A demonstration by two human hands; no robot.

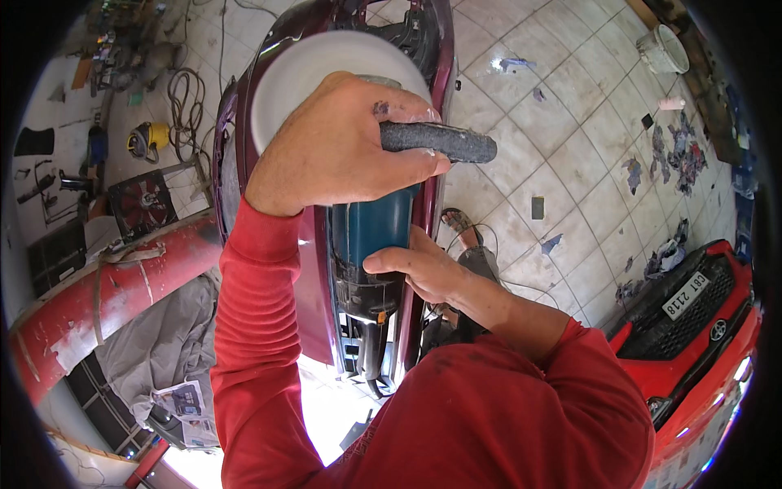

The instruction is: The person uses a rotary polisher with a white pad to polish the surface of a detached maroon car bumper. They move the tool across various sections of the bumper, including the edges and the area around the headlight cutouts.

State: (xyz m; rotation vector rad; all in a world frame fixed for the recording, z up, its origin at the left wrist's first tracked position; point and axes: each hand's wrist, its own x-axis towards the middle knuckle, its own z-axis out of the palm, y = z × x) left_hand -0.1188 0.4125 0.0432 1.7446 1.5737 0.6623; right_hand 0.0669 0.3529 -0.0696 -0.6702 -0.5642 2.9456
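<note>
Containers: white bucket point(663, 50) at far upper R, nr the wall, well apart from the work; inner wall pale & smeared, contents can't be made out.

Tool: polisher point(371, 224), teal body, blk rear housing, lies lengthwise over the maroon panel point(316, 277), approx. mid-view. White disc pad point(281, 90) at its far end, over the panel's upper part; contact w/ surface hidden. Blk cord point(372, 359) leaves the near end.

Grip: L hand point(346, 147) closed round the dk grey handle point(444, 142), whose free end sticks out to the R. R hand point(428, 269) clasps the body from the R side, thumb on top nr the teal/blk join; its other fingers mostly hidden underneath. Both wrists bent inward, red sleeves.

Edges: panel's long edges run either side of pad & tool; R edge shows just beyond the pad. Sandalled foot point(459, 222) just beside that R edge, w/ thin cable nr it.

Room: tiled floor point(562, 122) on R gives most space, btw panel & the scattered scraps point(683, 155). Red car front point(700, 326) bounds lower R. L side tighter: red curved part point(122, 281), grey cloth point(167, 334) below it, coiled cable point(186, 110) & yellow machine point(147, 141) beyond.
</note>
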